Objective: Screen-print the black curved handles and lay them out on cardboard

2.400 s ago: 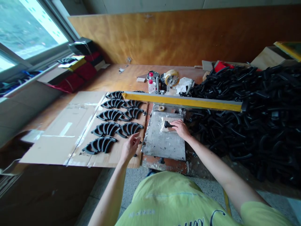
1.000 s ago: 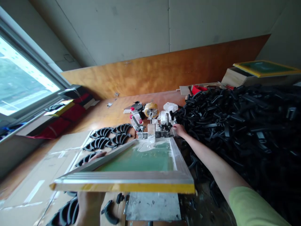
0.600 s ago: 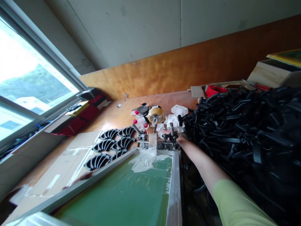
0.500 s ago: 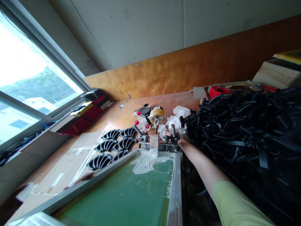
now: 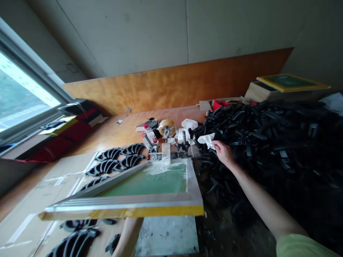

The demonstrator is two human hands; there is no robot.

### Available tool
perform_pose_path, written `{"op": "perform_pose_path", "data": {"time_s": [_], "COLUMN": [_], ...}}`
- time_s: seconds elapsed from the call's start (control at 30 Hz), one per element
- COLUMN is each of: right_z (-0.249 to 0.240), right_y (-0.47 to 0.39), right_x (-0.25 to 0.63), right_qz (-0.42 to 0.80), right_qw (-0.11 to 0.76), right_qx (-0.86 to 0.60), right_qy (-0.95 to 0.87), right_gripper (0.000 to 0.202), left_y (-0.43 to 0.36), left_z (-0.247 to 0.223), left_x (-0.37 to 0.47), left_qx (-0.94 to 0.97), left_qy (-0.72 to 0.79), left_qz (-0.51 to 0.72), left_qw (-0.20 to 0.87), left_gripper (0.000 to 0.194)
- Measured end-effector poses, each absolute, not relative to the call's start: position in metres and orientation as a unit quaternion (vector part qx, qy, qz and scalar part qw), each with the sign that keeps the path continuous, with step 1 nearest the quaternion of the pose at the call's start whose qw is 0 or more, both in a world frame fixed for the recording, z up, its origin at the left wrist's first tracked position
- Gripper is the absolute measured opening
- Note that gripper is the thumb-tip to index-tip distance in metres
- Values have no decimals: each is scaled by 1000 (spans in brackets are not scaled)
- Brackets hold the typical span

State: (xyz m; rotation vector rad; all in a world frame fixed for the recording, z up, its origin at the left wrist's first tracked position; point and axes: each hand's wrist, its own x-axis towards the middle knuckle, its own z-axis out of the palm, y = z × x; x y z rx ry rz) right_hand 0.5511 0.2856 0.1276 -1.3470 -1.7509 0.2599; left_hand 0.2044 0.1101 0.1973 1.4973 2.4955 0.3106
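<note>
My right hand [image 5: 223, 152] pinches a crumpled white tissue [image 5: 206, 140] at the edge of the heap of black plastic parts [image 5: 257, 139]. A screen-printing frame [image 5: 125, 206] with green mesh [image 5: 144, 182] and pale paste near its far end is tilted up in front of me, its far end at a clamp [image 5: 179, 154]. My left forearm [image 5: 130, 233] reaches beneath the raised frame; the frame hides the left hand and its fingers. Below the frame is a pale metal plate [image 5: 167, 235] with a small dark mark.
Curved black slatted parts [image 5: 103, 167] lie in rows on cardboard [image 5: 61, 178] at the left. Behind the clamp stand a red-capped bottle [image 5: 151, 134], a tape roll [image 5: 166, 128] and more crumpled tissue [image 5: 189, 124]. A yellow-edged screen [image 5: 293, 82] rests on a box at the back right.
The frame's near end has risen, baring the plate below. My right hand has come back from beside the clamp with a tissue. My left hand has gone from the frame's left side to behind it.
</note>
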Motion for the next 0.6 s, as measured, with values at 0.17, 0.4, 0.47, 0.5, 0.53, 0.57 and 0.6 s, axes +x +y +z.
{"op": "perform_pose_path", "data": {"time_s": [0.17,0.4,0.47,0.5,0.53,0.57,0.6], "right_z": [166,186,184,183,182,180,178], "right_y": [171,69,57,54,51,50,49], "right_x": [555,464,447,441,436,431,426], "right_qz": [48,68,92,108,128,150,173], "right_qw": [456,399,389,400,423,453,486], "right_qx": [-490,-343,-330,-328,-331,-343,-363], "right_qy": [-741,-847,-855,-849,-834,-809,-776], "right_gripper": [27,30,30,31,31,30,29], "left_y": [86,71,64,60,57,55,52], "left_z": [167,192,192,190,187,183,179], "left_x": [227,262,261,258,255,251,247], "left_qx": [592,544,478,431,378,324,275], "left_qy": [634,413,378,371,371,376,381], "left_qz": [314,439,452,471,491,509,523], "left_qw": [386,584,651,674,692,704,711], "left_gripper": [25,53,38,32,29,27,27]}}
